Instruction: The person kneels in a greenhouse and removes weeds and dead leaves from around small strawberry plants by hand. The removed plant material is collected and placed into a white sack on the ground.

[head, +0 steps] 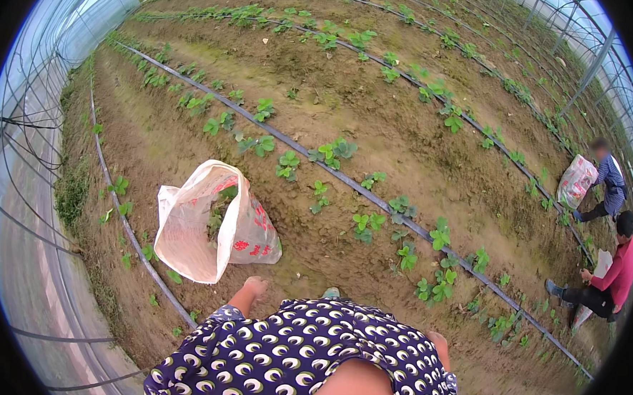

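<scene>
My left hand (256,287) hangs below the open white woven plastic sack (255,237), close to it but not clearly touching. Red printing marks the sack's side, and some green leafy plants (216,216) lie inside. On the right, my right hand (438,340) is beside my patterned dark top, over bare soil; its fingers are partly hidden and blurred. Nothing can be seen held in either hand. In front of me, young strawberry plants (287,165) grow on both sides of a black drip irrigation pipe (360,188).
Another pipe (117,203) runs along the left, near the greenhouse's plastic film wall (33,172). At the far right, one person (612,183) bends by a white sack (577,181); a second person (620,267) in red crouches near another. More plant rows lie beyond.
</scene>
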Demonstrator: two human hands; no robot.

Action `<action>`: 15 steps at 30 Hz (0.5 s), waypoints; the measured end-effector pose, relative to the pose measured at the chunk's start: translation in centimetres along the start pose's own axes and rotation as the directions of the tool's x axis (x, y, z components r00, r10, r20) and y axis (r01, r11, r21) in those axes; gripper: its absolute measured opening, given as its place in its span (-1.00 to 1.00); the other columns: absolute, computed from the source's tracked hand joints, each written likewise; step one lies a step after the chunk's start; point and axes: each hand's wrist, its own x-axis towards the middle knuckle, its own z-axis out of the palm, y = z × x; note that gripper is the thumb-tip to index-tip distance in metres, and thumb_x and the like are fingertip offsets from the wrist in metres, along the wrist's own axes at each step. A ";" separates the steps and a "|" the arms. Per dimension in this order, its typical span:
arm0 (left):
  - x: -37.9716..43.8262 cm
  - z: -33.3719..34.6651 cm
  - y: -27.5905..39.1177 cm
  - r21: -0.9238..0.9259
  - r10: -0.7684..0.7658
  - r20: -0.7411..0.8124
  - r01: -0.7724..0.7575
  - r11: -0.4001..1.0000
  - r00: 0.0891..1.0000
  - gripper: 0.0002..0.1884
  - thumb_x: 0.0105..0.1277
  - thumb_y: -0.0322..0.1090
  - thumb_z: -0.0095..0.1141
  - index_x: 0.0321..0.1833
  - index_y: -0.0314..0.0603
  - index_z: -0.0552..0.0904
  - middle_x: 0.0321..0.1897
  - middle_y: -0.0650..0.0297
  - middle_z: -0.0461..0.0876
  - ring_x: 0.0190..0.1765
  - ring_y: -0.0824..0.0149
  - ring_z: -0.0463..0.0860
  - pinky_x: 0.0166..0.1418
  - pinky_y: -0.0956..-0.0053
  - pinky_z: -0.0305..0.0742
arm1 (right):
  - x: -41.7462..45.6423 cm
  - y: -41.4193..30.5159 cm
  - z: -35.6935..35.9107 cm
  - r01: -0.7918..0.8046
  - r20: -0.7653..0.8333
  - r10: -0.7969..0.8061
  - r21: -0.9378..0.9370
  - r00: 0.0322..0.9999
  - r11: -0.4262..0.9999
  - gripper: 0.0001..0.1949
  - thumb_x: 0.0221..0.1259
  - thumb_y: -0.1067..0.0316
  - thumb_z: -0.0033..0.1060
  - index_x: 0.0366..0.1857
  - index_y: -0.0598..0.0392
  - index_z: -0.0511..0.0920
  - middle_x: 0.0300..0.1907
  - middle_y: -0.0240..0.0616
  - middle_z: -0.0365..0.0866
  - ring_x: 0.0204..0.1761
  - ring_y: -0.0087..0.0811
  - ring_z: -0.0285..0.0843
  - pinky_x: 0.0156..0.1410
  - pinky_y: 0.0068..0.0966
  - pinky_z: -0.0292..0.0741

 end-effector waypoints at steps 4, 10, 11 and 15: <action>-0.1 -1.8 8.8 0.023 -0.140 0.083 0.138 0.990 0.987 -0.67 0.12 -0.16 -0.05 -0.17 -0.23 0.55 -0.27 -0.05 0.55 -0.16 0.05 0.55 -0.05 0.30 0.42 | -2.3 1.7 1.2 -0.153 -0.079 0.170 0.185 0.982 0.971 -0.70 0.07 0.28 -0.08 -0.18 0.27 0.41 -0.28 -0.16 0.48 -0.36 -0.33 0.48 -0.31 -0.46 0.49; 2.7 -2.6 8.5 0.304 0.106 0.045 -0.115 0.946 0.993 -0.62 0.14 -0.08 -0.11 -0.16 -0.20 0.58 -0.15 -0.01 0.53 -0.02 0.15 0.49 0.08 0.34 0.34 | -5.5 0.3 2.5 -0.151 -0.103 0.169 0.163 0.980 0.975 -0.66 0.09 0.24 -0.07 -0.13 0.28 0.38 -0.18 -0.12 0.44 -0.29 -0.28 0.45 -0.25 -0.40 0.45; 3.9 -2.1 8.7 0.320 0.119 0.063 -0.133 0.938 0.991 -0.61 0.14 -0.07 -0.12 -0.16 -0.19 0.58 -0.14 0.00 0.52 -0.02 0.15 0.49 0.09 0.34 0.34 | -6.0 0.6 2.3 -0.155 -0.129 0.176 0.159 0.976 0.975 -0.65 0.10 0.24 -0.08 -0.11 0.28 0.37 -0.16 -0.11 0.44 -0.28 -0.27 0.45 -0.24 -0.39 0.45; 4.0 -0.9 9.6 0.380 0.101 0.103 -0.133 0.915 0.990 -0.60 0.13 -0.05 -0.14 -0.17 -0.19 0.59 -0.14 0.01 0.52 -0.02 0.12 0.48 0.09 0.32 0.34 | -5.9 2.0 1.3 -0.140 -0.153 0.179 0.237 0.972 0.962 -0.64 0.13 0.24 -0.09 -0.07 0.28 0.35 -0.14 -0.10 0.44 -0.24 -0.24 0.46 -0.20 -0.37 0.46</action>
